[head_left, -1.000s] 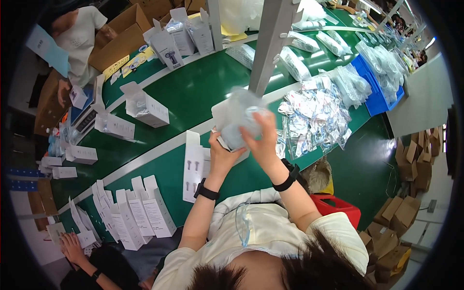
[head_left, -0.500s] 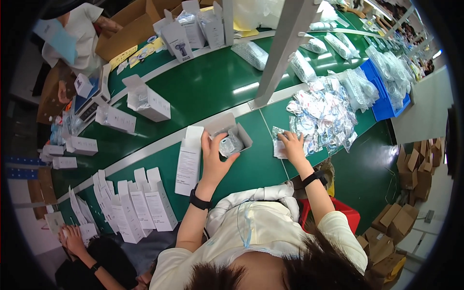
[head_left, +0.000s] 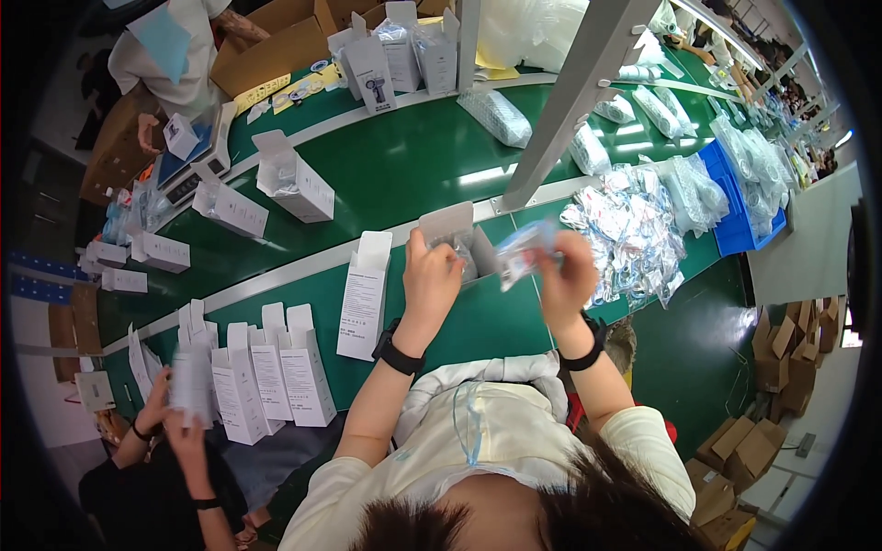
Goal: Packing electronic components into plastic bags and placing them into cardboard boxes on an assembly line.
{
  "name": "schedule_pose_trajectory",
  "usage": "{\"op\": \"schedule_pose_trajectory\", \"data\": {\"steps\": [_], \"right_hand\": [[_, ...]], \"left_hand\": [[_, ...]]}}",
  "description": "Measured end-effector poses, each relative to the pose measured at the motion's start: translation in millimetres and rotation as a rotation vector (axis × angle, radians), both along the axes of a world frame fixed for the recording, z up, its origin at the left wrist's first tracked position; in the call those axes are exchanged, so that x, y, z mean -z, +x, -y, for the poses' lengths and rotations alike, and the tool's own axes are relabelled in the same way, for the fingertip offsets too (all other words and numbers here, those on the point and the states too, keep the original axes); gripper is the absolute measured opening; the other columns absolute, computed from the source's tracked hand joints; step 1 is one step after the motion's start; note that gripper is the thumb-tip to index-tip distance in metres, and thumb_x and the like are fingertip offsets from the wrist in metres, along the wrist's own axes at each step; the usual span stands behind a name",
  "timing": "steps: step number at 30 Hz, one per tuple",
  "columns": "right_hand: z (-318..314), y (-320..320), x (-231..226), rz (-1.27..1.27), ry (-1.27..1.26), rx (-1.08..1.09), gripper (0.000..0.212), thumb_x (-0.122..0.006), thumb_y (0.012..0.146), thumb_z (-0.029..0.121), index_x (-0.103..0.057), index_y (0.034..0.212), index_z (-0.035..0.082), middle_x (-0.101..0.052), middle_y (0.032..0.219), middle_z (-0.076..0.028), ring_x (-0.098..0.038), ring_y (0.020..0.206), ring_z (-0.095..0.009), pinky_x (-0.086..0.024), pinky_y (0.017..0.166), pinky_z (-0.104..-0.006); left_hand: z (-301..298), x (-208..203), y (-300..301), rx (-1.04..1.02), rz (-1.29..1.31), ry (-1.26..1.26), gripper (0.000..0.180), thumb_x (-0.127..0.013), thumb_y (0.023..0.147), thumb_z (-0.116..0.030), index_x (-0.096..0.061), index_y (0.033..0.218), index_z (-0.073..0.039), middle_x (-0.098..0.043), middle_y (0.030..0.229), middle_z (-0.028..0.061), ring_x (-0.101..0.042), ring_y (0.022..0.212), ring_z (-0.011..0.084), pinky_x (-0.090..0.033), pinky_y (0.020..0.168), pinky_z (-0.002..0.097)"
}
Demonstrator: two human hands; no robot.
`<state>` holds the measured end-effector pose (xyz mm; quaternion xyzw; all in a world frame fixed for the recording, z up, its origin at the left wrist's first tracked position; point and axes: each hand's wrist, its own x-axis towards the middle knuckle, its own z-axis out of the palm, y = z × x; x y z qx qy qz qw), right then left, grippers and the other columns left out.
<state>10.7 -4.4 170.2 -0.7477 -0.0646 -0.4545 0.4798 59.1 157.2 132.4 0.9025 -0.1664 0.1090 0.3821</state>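
Observation:
My left hand (head_left: 432,283) is at an open white carton (head_left: 447,219), its fingers curled in at the opening by a clear plastic-wrapped item (head_left: 466,262). What those fingertips grip is hidden by the hand. Just right of the carton, my right hand (head_left: 571,283) holds up a small clear plastic bag (head_left: 522,257) between thumb and fingers. Motion blurs the bag, and its contents cannot be made out. A tall white carton (head_left: 365,296) with its flap up stands close to my left wrist. Beyond my right hand lies a heap of small clear bags (head_left: 629,230).
Several white cartons (head_left: 308,372) stand at the left, where a co-worker's hands (head_left: 179,432) hold a blurred white object. A metal post (head_left: 565,110) rises behind the carton. A blue bin (head_left: 730,216) with bubble-wrapped packs stands right. Brown boxes (head_left: 735,450) lie on the floor.
My right hand has lifted a small bag off the table beside the heap and brought it left towards the carton. My left hand's fingers have curled inward at the opening. The co-worker's hands have risen.

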Motion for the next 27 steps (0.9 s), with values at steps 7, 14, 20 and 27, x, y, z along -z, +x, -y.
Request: {"op": "schedule_pose_trajectory", "data": {"steps": [7, 14, 20, 27], "right_hand": [[-23.8, 24.4, 25.9, -0.299, -0.911, -0.147, 0.018, -0.065, 0.07, 0.01, -0.06, 0.086, 0.004, -0.056, 0.077, -0.008, -0.053, 0.092, -0.025, -0.038, 0.087, -0.044], [-32.2, 29.3, -2.6, -0.78, -1.341, -0.426, 0.034, -0.069, 0.066, 0.025, -0.06, 0.091, 0.003, -0.057, 0.092, -0.007, -0.048, 0.102, -0.027, -0.022, 0.1, -0.0533], [26.9, 27.3, 47.5, -0.253, -0.669, -0.445, 0.06, -0.076, 0.061, 0.024, -0.052, 0.11, 0.0, -0.052, 0.108, -0.011, -0.044, 0.11, -0.027, -0.018, 0.103, -0.0494], [-5.3, 65.4, 117.6, -0.849, 0.148, -0.896, 0.084, -0.078, 0.06, 0.017, -0.032, 0.129, 0.006, -0.037, 0.124, -0.01, -0.038, 0.117, -0.027, -0.03, 0.1, -0.0371]], "left_hand": [[-7.2, -5.8, 11.0, -0.038, -0.238, -0.204, 0.012, -0.065, 0.061, -0.003, -0.053, 0.06, 0.001, -0.051, 0.081, 0.0123, -0.054, 0.07, 0.0307, -0.045, 0.061, 0.0385], [-6.9, 4.5, 4.3, -0.067, -0.134, -0.115, 0.013, -0.066, 0.062, -0.004, -0.054, 0.063, 0.0, -0.051, 0.08, 0.0119, -0.054, 0.07, 0.029, -0.045, 0.06, 0.0341], [-66.9, 22.2, 20.1, -0.231, -0.022, -0.445, 0.037, -0.07, 0.064, -0.008, -0.051, 0.095, -0.004, -0.053, 0.105, 0.0132, -0.053, 0.095, 0.0296, -0.046, 0.075, 0.0358], [-154.0, 92.8, 38.0, 0.082, -0.83, -0.294, 0.075, -0.073, 0.065, -0.011, -0.033, 0.129, -0.002, -0.048, 0.121, 0.0152, -0.045, 0.111, 0.0255, -0.036, 0.093, 0.033]]}}
